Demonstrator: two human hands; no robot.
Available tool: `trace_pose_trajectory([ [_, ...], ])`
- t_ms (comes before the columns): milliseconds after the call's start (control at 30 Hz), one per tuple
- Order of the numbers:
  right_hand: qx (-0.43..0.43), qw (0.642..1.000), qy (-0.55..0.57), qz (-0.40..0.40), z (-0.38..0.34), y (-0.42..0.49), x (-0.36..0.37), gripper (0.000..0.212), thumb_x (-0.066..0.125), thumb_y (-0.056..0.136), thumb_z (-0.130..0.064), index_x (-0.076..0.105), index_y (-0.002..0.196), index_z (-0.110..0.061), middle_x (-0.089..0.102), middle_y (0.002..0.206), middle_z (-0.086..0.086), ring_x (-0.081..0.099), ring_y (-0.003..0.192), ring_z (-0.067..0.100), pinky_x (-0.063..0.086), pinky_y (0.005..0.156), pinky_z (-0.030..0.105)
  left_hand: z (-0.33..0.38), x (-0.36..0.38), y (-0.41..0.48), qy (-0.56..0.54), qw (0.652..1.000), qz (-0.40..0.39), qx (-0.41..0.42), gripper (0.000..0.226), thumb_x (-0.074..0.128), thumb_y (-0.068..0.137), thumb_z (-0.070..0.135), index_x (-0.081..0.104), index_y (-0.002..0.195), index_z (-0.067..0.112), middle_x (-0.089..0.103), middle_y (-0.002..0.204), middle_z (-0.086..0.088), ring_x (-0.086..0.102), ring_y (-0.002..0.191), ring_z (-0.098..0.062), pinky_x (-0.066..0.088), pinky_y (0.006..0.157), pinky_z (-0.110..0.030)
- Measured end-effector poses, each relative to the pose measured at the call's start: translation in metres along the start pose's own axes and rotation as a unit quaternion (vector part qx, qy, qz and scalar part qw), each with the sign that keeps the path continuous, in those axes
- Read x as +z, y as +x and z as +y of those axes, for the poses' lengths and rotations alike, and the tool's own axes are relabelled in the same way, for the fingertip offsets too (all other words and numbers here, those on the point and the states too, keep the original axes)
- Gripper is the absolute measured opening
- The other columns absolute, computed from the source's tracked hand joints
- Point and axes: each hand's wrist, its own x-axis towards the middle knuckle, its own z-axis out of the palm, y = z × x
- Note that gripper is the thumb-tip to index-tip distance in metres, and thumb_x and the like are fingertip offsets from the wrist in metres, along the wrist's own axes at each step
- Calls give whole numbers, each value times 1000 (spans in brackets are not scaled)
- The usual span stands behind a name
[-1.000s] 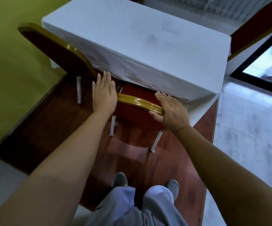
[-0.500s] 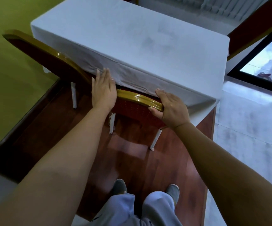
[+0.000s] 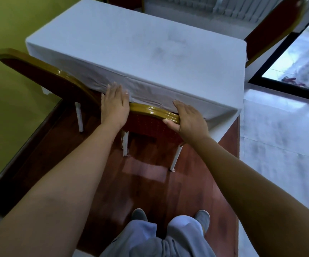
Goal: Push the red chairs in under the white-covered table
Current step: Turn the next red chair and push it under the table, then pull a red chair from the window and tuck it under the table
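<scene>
The white-covered table (image 3: 150,43) fills the upper middle. Right in front of me, a red chair with a glossy gold frame (image 3: 150,110) stands with its back rail against the hanging cloth, its seat hidden under the table. My left hand (image 3: 114,103) lies palm-down over the left end of that rail, fingertips touching the cloth. At the rail's right end, my right hand (image 3: 189,118) holds on with the thumb underneath. A second red chair (image 3: 44,76) leans at the table's left corner. Beyond the table's far right corner shows the back of a third red chair (image 3: 272,30).
I stand on a raised red-brown wooden platform (image 3: 168,186); its edge drops to a pale tiled floor (image 3: 279,145) on the right. A green wall (image 3: 11,25) runs along the left. A dark-framed glass door (image 3: 298,58) is at the far right. My feet (image 3: 139,215) are close behind the chair.
The chair in my hands has slid forward: its seat, seen earlier, is now under the cloth and the back rail meets the table's edge. Both hands kept their places on the rail.
</scene>
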Motion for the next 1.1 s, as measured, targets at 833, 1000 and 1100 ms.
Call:
trace_pose_trajectory([
  [833,163,985,47,-41,154,-109,-46,59,32,101,-47,26,151,-16,24,158,3,22,145,17,15,116,30,188,78,-53,208,951,-142,179,64,22,100,49,19,152,11,13,161,-11,14,147,-28,11,120,-43],
  [1000,198,978,43,-50,226,-126,-57,64,33,99,-51,22,152,-19,20,160,3,16,147,19,14,120,35,253,128,-67,188,942,-185,206,64,28,100,48,13,153,14,6,162,-8,9,148,-26,8,121,-40],
  [1100,222,972,46,-54,268,-139,-69,63,35,99,-50,21,152,-19,17,161,2,13,148,18,15,120,38,289,155,-72,175,942,-196,207,62,30,101,46,18,152,14,10,161,-9,11,148,-27,10,121,-41],
])
